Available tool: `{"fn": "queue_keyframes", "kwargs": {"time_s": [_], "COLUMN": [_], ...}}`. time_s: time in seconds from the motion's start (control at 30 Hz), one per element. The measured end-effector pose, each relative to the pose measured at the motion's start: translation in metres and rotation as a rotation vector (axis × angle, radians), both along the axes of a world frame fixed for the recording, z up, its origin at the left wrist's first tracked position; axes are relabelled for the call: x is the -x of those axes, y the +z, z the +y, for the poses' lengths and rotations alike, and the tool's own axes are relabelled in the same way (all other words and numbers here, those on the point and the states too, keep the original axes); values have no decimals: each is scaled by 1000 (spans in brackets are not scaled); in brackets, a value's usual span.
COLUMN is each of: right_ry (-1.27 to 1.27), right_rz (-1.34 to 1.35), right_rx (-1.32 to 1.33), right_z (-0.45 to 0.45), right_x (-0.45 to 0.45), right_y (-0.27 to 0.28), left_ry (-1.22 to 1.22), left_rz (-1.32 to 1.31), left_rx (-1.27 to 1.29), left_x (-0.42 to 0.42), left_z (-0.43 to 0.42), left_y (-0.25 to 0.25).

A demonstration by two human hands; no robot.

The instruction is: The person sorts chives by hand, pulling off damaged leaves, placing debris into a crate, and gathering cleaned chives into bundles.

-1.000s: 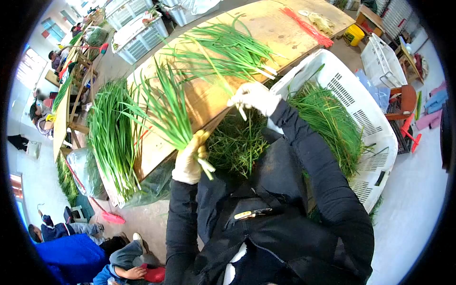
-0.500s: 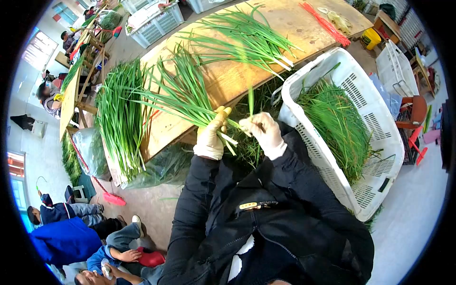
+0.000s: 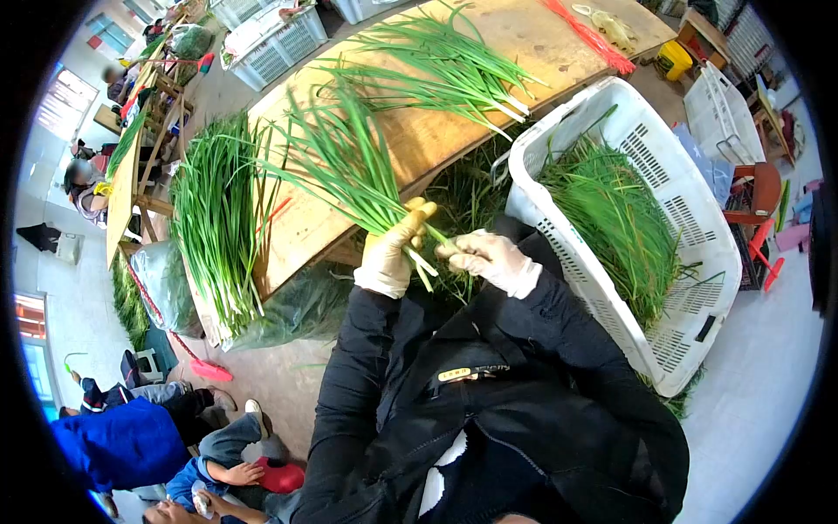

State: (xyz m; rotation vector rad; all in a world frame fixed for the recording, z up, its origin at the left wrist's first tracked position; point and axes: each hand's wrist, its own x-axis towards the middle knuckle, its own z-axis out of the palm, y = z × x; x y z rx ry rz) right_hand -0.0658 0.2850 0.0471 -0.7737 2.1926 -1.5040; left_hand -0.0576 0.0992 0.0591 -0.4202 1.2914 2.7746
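My left hand (image 3: 389,255), in a pale glove, is closed round a bunch of garlic chives (image 3: 365,175). Their green leaves fan out over the table edge, and the white stem ends poke out below my fingers. My right hand (image 3: 496,260), also gloved, pinches a chive stalk (image 3: 443,248) sticking out on the right of the bunch. A large pile of chives (image 3: 216,236) lies at the table's left end, its white ends toward me. Farther back lies a looser heap of chives (image 3: 449,70).
A white plastic crate (image 3: 611,336) holding green leaves (image 3: 615,231) stands at my right. Red ties (image 3: 594,37) lie on the wooden table (image 3: 419,144) at the back. Loose leaves and a plastic bag (image 3: 292,306) are below its edge. People sit at the lower left.
The single leaf that stood upright from my right hand no longer shows there. My right hand has lowered and turned toward the stems by my left hand, which still holds the bunch.
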Motion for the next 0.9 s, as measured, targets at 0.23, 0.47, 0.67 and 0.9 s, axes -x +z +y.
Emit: {"fn": "queue_keyframes", "kwargs": {"time_s": [0.23,0.47,0.67,0.9], "right_ry": [21,-30,-47,-148], "right_rz": [-482,-530,-554,-548], "right_rx": [531,580,398,764], "right_z": [5,27,29,5], "right_x": [10,26,42,27], "right_y": [0,-1,-13,-44], "left_ry": [-71,-100,-12,-57], "left_rz": [12,-52,-70,-80], "left_rx": [70,24,34,18], "left_x": [-11,-20,-28,-35], "left_z": [-18,-35,-39,-39], "left_y": [-9,-19,-18,-22]}}
